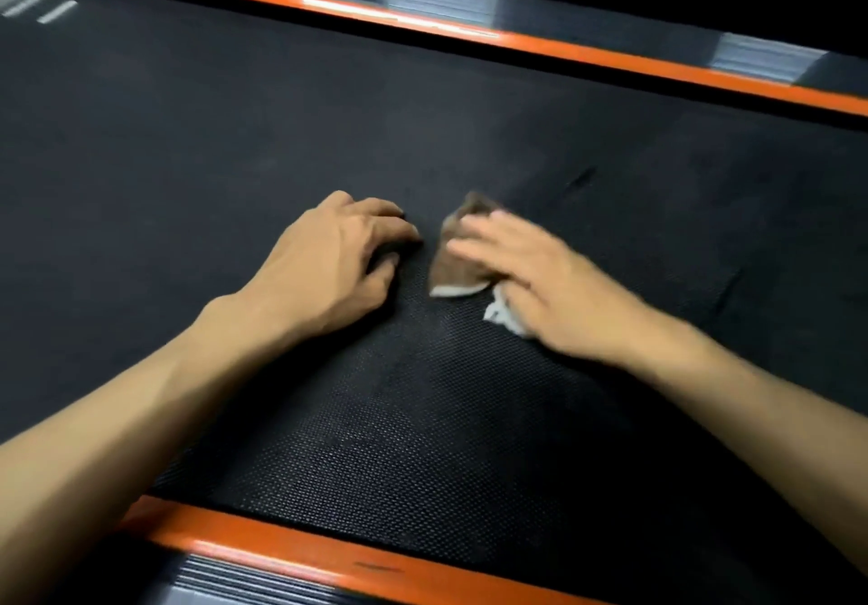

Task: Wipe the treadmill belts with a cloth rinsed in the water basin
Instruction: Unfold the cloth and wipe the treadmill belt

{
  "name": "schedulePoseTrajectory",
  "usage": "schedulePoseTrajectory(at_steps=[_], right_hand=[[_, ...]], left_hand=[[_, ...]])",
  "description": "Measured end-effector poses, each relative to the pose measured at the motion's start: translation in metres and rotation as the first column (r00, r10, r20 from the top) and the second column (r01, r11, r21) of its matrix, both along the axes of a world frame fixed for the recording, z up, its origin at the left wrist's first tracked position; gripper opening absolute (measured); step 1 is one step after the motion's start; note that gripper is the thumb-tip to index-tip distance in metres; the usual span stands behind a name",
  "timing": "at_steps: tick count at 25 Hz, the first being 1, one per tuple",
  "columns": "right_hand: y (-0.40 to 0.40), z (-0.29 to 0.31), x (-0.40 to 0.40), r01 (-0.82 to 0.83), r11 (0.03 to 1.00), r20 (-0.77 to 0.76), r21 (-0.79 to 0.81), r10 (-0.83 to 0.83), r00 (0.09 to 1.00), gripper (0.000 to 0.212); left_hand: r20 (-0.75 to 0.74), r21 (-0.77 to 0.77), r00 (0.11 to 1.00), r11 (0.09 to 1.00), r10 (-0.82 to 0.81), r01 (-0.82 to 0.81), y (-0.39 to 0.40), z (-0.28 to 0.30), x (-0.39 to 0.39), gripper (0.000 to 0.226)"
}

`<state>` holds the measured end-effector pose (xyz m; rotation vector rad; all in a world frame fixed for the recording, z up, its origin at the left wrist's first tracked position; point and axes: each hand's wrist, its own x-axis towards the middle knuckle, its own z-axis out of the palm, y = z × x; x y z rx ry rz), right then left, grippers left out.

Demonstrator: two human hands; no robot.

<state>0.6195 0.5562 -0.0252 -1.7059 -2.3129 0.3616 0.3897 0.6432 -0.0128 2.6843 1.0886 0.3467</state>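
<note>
black belt (235,144): right hand (540,275) presses cloth (458,271) flat, fingers straight.

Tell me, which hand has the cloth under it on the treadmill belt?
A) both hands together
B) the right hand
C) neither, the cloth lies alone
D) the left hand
B: the cloth lies under the right hand, pressed to the belt; the left hand rests on the belt beside it, apart from the cloth.

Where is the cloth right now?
In the head view, the cloth lies on the treadmill belt right of centre, under the right hand, beside the left hand.
</note>
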Motion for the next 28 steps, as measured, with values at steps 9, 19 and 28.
schedulePoseTrajectory(at_steps=[9, 19, 28], right_hand=[[0.008, -0.001, -0.019, 0.17, 0.983, 0.003, 0.072, -0.171, 0.985, 0.06], [0.066, 0.01, 0.03, 0.225, 0.969, 0.045, -0.103, -0.221, 0.974, 0.062], [0.093, 0.014, 0.043, 0.357, 0.933, -0.026, -0.042, -0.358, 0.933, 0.057]], left_hand=[[0.062, -0.018, 0.997, 0.999, -0.034, 0.036, 0.036, 0.001, 0.012, 0.024], [0.045, -0.052, 0.997, 0.997, -0.059, 0.061, 0.041, -0.001, 0.009, 0.021], [-0.208, -0.085, 0.976, 0.995, -0.071, 0.054, 0.015, 0.013, -0.015, 0.045]])
